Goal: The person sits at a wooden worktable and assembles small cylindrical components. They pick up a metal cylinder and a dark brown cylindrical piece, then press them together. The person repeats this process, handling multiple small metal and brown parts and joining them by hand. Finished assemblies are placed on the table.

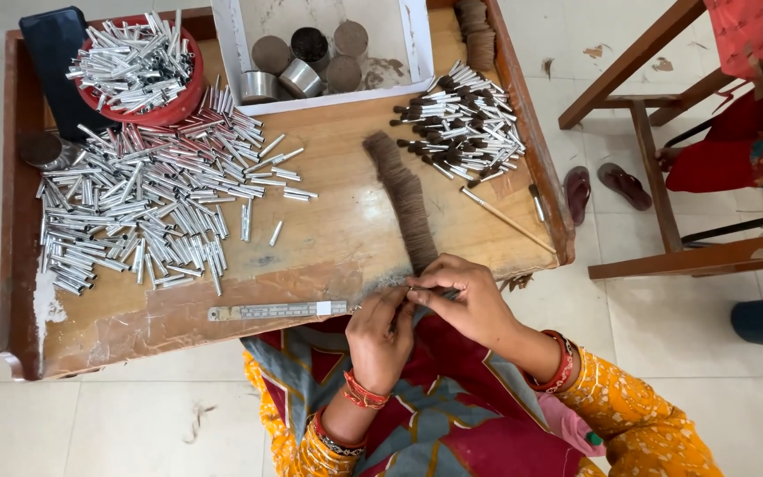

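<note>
Your left hand [380,340] and right hand [472,303] meet at the wooden tray's [222,309] 6 o'clock edge, fingertips pinching a thin silver metal tube [423,289] beside the brown bristle strip [404,199]. Loose tubes [143,203] piled at 10 o'clock.

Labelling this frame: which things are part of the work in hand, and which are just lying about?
In use:
left hand and right hand, pinching a small metal tube
hair strip
empty tubes
filled tubes
red bowl
ruler

Lying about:
white tray of tins
dark phone
thin stick
sandals
chair
</note>
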